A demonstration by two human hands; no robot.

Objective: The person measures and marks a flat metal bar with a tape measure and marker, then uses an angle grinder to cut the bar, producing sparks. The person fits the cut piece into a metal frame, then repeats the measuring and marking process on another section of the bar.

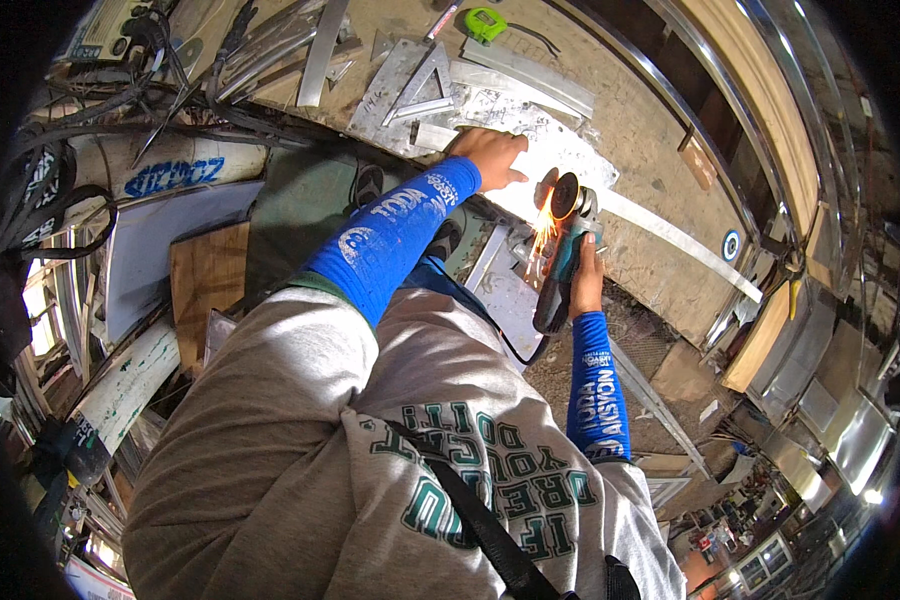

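Observation:
My right hand [587, 275] is wrapped around the body of a teal and black angle grinder [562, 262]. Its dark disc [567, 195] meets the work at the bench edge, and orange sparks [543, 232] spray down toward me. A long flat metal strip [675, 232] runs from beside the disc to the right across the bench. Left of the disc, my left hand [492, 160] presses down on the metal with bent fingers, its thumb side toward the grinder. Bright glare between hand and disc hides exactly how the strip lies under the fingers.
On the bench [660, 290] beyond my hands lie a triangular square [425, 90], metal channel pieces [530, 78] and a green tape measure [485, 25]. A round blue and white disc [731, 245] lies at the right. Cables [170, 125] and a large white pipe [160, 165] are at left.

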